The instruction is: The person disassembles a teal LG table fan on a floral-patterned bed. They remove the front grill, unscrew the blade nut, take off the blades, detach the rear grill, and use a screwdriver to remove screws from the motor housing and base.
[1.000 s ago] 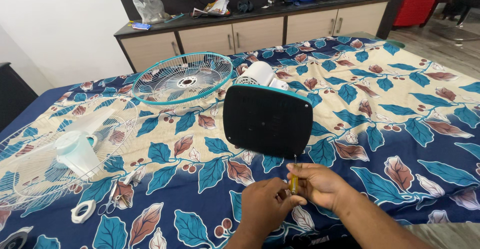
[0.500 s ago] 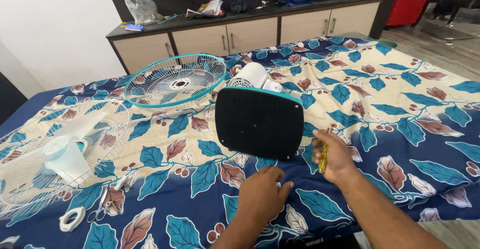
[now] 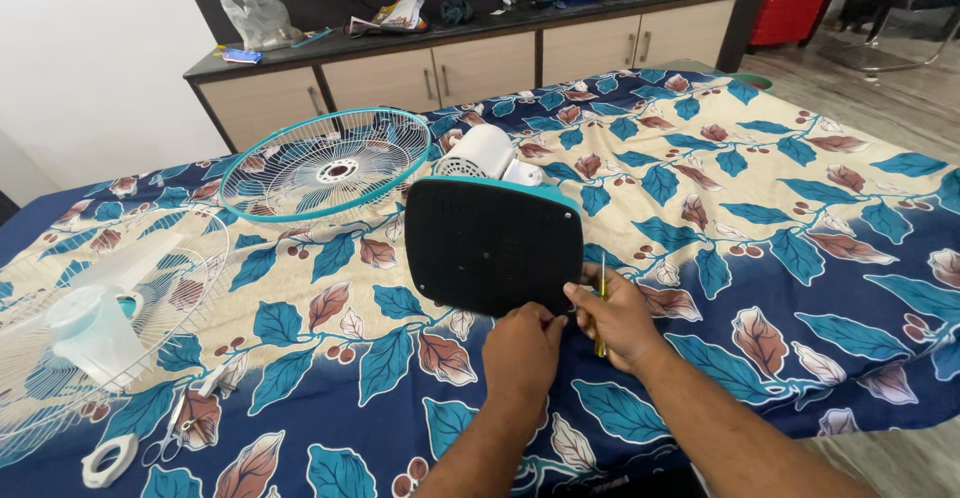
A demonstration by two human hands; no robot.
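- Fan parts spread over a leaf-print bedsheet [image 3: 800,188], starting far left with a white wire guard [image 3: 60,348] and a pale blade hub [image 3: 90,330] sitting on it.
- Small white ring [image 3: 108,458] near the bottom left corner, scissors [image 3: 165,440] just beside it.
- Teal-rimmed grille [image 3: 325,163] lying further back, left of centre.
- Fan base [image 3: 493,245] is tipped up in the middle, black underside facing us, white motor housing [image 3: 478,151] behind it.
- Left hand [image 3: 520,350] is pinched at the base's lower edge; can't tell what's in the fingertips.
- Right hand [image 3: 618,318] is closed around a yellow-handled screwdriver [image 3: 601,313], tip pointing up, right by the base's lower right corner.
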